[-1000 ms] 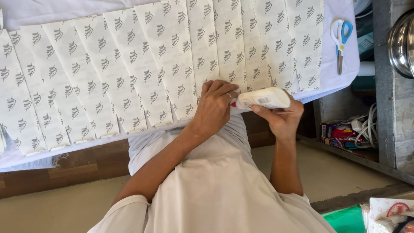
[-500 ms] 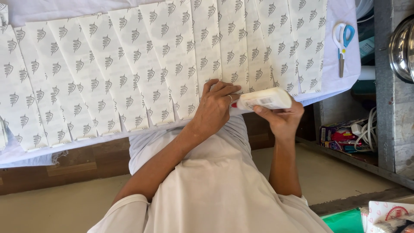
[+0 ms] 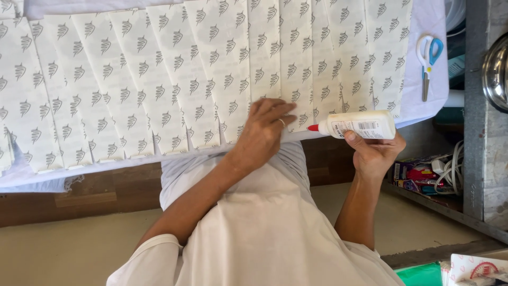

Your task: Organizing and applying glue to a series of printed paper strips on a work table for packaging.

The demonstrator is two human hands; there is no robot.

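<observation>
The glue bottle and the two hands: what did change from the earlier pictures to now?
Little changed. The right hand still grips the white glue bottle, which lies sideways, its red tip close to the left hand. The left hand stays pressed on the lower edge of the printed paper sheets. The scissors still rest on the white cloth. Nothing was picked up or let go.

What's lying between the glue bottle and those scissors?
In the head view, only white cloth and the ends of patterned paper strips lie between the glue bottle and the scissors.
</observation>
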